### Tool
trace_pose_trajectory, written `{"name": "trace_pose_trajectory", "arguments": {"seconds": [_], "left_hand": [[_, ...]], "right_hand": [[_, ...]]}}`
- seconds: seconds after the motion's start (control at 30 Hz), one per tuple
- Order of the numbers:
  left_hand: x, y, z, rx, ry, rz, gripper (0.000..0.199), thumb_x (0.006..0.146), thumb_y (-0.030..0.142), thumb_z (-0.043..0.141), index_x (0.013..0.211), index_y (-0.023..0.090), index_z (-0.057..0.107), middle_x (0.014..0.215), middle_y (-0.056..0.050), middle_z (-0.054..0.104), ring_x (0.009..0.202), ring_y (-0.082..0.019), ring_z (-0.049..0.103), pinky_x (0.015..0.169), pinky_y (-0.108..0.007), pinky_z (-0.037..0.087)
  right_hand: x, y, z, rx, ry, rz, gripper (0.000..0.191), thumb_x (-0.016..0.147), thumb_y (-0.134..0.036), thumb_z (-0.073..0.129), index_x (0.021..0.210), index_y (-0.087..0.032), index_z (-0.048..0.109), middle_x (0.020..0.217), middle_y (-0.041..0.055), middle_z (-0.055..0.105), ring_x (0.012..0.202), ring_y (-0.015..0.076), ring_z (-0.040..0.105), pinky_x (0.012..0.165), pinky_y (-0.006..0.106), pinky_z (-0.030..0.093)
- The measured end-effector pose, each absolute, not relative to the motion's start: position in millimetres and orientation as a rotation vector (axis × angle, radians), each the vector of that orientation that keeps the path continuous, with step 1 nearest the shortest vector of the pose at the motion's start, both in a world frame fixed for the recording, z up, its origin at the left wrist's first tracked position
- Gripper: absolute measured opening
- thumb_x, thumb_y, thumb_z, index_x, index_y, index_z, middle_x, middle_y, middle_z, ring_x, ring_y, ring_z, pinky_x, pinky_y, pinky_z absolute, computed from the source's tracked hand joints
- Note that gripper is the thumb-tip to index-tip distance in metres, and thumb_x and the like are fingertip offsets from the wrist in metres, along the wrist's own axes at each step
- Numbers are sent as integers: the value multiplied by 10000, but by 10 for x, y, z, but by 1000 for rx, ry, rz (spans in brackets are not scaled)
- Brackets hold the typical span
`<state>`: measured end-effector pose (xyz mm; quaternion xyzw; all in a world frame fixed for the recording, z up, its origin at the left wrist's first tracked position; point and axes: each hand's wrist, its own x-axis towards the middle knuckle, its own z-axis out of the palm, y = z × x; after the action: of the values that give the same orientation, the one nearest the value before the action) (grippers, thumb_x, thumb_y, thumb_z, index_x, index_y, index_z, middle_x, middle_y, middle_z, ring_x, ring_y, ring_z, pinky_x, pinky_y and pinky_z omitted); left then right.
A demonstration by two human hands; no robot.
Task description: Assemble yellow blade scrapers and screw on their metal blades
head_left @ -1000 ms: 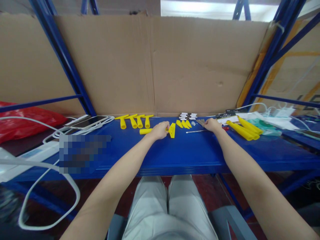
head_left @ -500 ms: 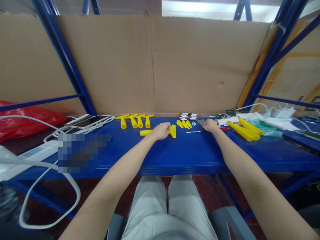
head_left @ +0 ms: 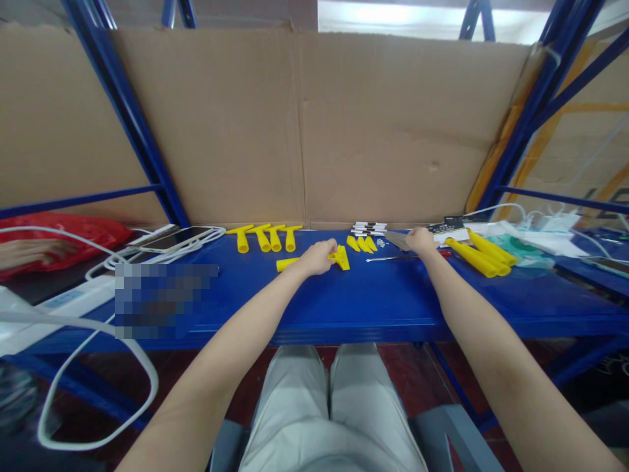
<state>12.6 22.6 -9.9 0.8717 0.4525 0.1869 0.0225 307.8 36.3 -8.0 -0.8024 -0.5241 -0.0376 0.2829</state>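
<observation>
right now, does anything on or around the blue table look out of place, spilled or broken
Nothing looks plainly spilled or broken, though a pixelated patch hides part of the table at left. One untidy spot: the white cable there hangs in a loose loop past the front edge, unlike the neat row of yellow T-shaped parts.

Tool [head_left: 343, 260] plain yellow. Clockwise from it: cardboard [head_left: 221, 131] brown, twelve o'clock; packs [head_left: 369, 225] white with black bands, one to two; blade [head_left: 397, 240] grey, two to three; tubes [head_left: 474, 257] yellow, three; trousers [head_left: 299, 393] pale grey, six; T-shaped pieces [head_left: 265, 242] yellow, nine; bag [head_left: 88, 233] red, farther nine. Bench [head_left: 368, 298] blue.
</observation>
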Motion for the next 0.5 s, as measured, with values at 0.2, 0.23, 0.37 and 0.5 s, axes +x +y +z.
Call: {"name": "trace_pose_trajectory", "arguments": {"seconds": [0.2,0.23,0.37,0.5], "left_hand": [[137,203,-85,2714,1374,600,271,763,125,616,1020,187,554,1107,-81,638,1028,-220,603,862,-312,462],[140,200,-84,2711,1380,597,289,768,125,612,1046,183,557,1113,-88,639,1037,-226,602,870,-320,462],[148,198,-83,2685,1389,626,367,788,120,587,1148,179,554,1142,-104,642,1064,-238,599,905,-347,457],[146,217,-92,2721,1342,696,394,778,91,578,1164,170,575,1197,-98,625,1114,-224,577,971,-331,421]], "right_hand": [[2812,265,80,-1786,-1247,153,216,719,-234,533,852,-160,687,960,111,689,925,250,604,800,335,459],[2739,262,83,-1681,-1285,250,185,709,-235,546,810,-156,680,926,97,693,884,226,608,769,307,459],[2405,233,45,-1384,-1454,567,139,634,-303,635,666,-169,653,822,46,685,792,170,589,668,256,431],[2176,163,-5,-1340,-1570,752,204,568,-371,692,609,-174,657,719,21,656,709,136,549,582,228,382]]}}
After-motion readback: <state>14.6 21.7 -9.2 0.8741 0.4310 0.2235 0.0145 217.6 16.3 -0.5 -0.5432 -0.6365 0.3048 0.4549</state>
